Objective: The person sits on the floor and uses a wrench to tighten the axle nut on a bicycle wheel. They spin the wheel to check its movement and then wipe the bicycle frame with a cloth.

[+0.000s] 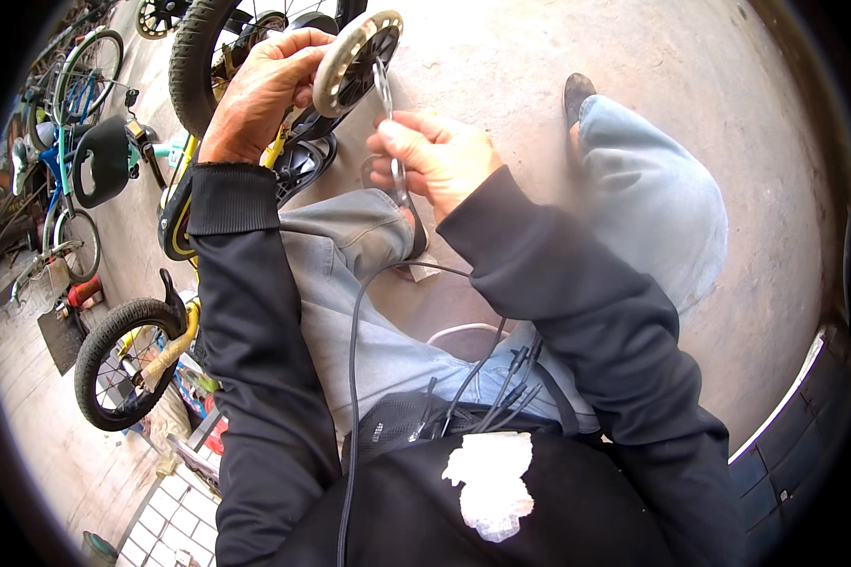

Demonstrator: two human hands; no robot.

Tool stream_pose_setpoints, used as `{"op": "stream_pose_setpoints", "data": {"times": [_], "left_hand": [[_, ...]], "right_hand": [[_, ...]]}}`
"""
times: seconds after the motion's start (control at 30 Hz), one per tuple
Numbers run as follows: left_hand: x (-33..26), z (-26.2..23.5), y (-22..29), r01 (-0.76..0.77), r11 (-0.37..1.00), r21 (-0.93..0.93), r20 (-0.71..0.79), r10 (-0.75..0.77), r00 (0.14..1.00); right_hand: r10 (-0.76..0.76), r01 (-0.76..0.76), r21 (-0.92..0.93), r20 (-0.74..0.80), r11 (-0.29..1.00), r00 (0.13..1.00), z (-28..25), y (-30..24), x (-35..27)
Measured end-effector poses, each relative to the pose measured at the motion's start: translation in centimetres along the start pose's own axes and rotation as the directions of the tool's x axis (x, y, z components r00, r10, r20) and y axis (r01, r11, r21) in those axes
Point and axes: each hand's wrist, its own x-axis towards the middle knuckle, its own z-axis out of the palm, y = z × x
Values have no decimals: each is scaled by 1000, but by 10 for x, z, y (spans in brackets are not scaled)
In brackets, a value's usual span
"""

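At the top centre, a small training wheel (331, 80) with a pale rim and dark spokes stands tilted beside a child's bicycle. My left hand (263, 94) is closed at the left side of its rim; some of the fingers are hidden. My right hand (435, 156) grips a silver wrench (384, 93), thumb laid along it. The wrench's upper end meets the small wheel's hub, and its lower end sticks out below my fingers. Behind my left hand is the bicycle's black knobby tyre (191, 71), and parts of its yellow frame (276, 146) show below.
Several bicycles crowd the left, among them a teal one (59, 156) with a black basket or seat (100, 163). A yellow fork with a tyre (113, 364) is at lower left. A black cable (354, 378) loops across my lap. White tiles (175, 520) lie lower left.
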Motion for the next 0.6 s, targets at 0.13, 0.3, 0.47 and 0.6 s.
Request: {"op": "stream_pose_setpoints", "data": {"times": [0.13,0.3,0.47,0.6], "left_hand": [[0,2,1,-3,1000,-3,-31,3,1000],[0,3,3,2,1000,-30,-4,-2,1000],[1,3,2,3,1000,-30,-26,-4,1000],[1,5,1,7,999,-45,-19,-8,1000]], "right_hand": [[-100,80,-278,-58,957,993,8,4,-1],[-209,157,-378,-99,912,973,2,16,12],[-395,240,-657,-96,715,913,3,17,20],[-615,359,-873,90,330,784,-8,26,30]]}}
